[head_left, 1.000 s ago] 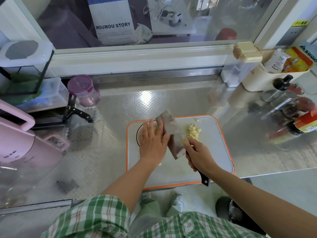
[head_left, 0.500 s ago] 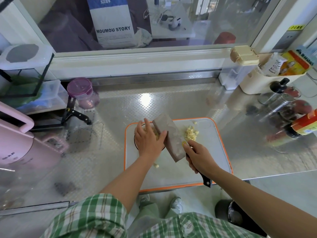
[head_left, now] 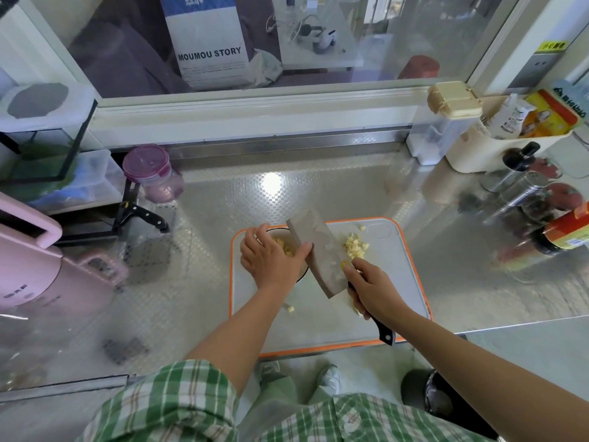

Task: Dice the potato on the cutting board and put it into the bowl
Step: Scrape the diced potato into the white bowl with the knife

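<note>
An orange-rimmed white cutting board lies at the counter's front edge. A white bowl stands on its left part with potato dice inside. My left hand hovers flat over the bowl, fingers against the cleaver blade. My right hand grips the cleaver's black handle, blade tilted over the bowl. A small heap of diced potato lies on the board right of the blade. A stray piece lies near my left wrist.
A pink-lidded jar and a black-handled knife sit back left, a pink appliance at left. Sauce bottles and shakers crowd the right side. A cream caddy stands back right. A bin is on the floor.
Both hands and the cleaver moved slightly left over the bowl. Dice now show inside the bowl, and my left hand has slid along the blade.
</note>
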The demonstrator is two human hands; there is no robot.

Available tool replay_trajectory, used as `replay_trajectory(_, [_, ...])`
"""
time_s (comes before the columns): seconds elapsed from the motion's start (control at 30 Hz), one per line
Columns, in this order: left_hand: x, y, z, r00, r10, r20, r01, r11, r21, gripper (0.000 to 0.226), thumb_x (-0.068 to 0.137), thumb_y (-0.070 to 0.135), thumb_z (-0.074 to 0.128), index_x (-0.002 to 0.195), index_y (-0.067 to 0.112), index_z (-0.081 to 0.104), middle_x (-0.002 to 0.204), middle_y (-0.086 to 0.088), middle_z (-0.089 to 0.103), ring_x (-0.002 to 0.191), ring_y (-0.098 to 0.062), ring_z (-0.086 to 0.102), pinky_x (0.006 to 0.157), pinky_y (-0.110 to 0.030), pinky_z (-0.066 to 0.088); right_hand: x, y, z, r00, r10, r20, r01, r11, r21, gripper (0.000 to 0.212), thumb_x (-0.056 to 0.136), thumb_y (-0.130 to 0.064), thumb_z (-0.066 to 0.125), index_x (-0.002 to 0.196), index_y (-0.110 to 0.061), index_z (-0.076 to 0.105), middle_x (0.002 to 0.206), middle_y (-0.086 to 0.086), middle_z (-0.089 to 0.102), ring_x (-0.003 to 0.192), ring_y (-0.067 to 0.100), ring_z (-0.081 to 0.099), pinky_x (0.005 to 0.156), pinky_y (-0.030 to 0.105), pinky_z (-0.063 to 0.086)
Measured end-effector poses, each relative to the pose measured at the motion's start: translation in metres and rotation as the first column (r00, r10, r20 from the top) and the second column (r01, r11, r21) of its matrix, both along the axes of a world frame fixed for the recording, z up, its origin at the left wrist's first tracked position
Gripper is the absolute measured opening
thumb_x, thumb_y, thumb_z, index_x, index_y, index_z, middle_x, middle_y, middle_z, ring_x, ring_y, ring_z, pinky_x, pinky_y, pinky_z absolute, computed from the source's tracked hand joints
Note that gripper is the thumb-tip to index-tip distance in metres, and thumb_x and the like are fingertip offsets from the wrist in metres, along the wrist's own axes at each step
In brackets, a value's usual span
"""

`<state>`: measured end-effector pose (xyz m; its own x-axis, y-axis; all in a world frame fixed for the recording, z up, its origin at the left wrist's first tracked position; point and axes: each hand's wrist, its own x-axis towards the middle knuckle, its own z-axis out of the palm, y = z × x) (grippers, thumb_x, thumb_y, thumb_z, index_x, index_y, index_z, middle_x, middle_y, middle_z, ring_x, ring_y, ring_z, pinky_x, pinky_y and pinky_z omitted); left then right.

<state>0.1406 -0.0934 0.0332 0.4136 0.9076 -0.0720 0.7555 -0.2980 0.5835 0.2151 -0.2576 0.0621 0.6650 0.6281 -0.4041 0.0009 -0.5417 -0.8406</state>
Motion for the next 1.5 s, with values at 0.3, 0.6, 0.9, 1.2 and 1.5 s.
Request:
replay_trajectory(0.3, [-0.02,0.014,-0.002,0.95,-0.167,-0.264,0.253,0.907,0.338,0.105,0.057,0.053,0.084,0.139,0.02,0.028,0.146,-0.011,0.029,0.134,-0.032,0.028,0.107,-0.044,0.028,0.016,-0.002,-0.001,1.0,0.001,-0.031,-0.001,1.0,-0.012,0.035,0.102,-0.028,0.042,0.072,-0.012,0.038,0.056,0.004,0.044,0.038,0.02,0.037,0.038,0.027,0.034])
replay_trajectory(0.6, [-0.025,0.035,0.003,0.842,-0.38,-0.383,0.524,0.409,0.747,0.124,0.036,0.052,0.091,0.14,0.023,0.03,0.145,-0.011,0.029,0.128,-0.031,0.035,0.099,-0.045,0.031,0.041,0.006,0.019,0.947,0.258,-0.193,-0.291,0.942,-0.167,0.029,0.102,-0.023,0.04,0.075,-0.013,0.038,0.053,0.002,0.039,0.034,0.017,0.034,0.035,0.02,0.029])
replay_trajectory(0.9, [-0.028,0.048,0.002,0.811,-0.453,-0.371,0.519,0.262,0.814,0.112,0.044,0.051,0.088,0.138,0.022,0.034,0.144,-0.009,0.032,0.128,-0.03,0.038,0.098,-0.044,0.034,0.057,0.007,0.026,0.925,0.33,-0.189,-0.373,0.885,-0.279,0.027,0.1,-0.025,0.041,0.076,-0.012,0.039,0.051,0.0,0.04,0.034,0.016,0.033,0.037,0.021,0.03])
replay_trajectory(1.2, [-0.031,0.047,-0.002,0.831,-0.425,-0.359,0.509,0.32,0.799,0.11,0.048,0.064,0.082,0.137,0.02,0.034,0.143,-0.01,0.033,0.126,-0.03,0.038,0.098,-0.045,0.033,0.059,0.005,0.02,0.922,0.321,-0.218,-0.371,0.894,-0.251,0.03,0.101,-0.027,0.041,0.074,-0.014,0.037,0.052,0.0,0.039,0.035,0.017,0.032,0.038,0.021,0.028])
replay_trajectory(1.5, [-0.013,0.029,0.005,0.803,-0.523,-0.286,0.578,0.569,0.585,0.024,0.068,0.028,0.08,0.074,0.015,0.062,0.073,-0.001,0.056,0.064,-0.022,0.055,0.055,-0.032,0.042,0.063,-0.004,0.009,0.988,0.01,-0.152,-0.018,0.998,-0.053,0.029,0.102,-0.022,0.041,0.074,-0.013,0.038,0.053,0.002,0.04,0.035,0.017,0.034,0.035,0.02,0.029])
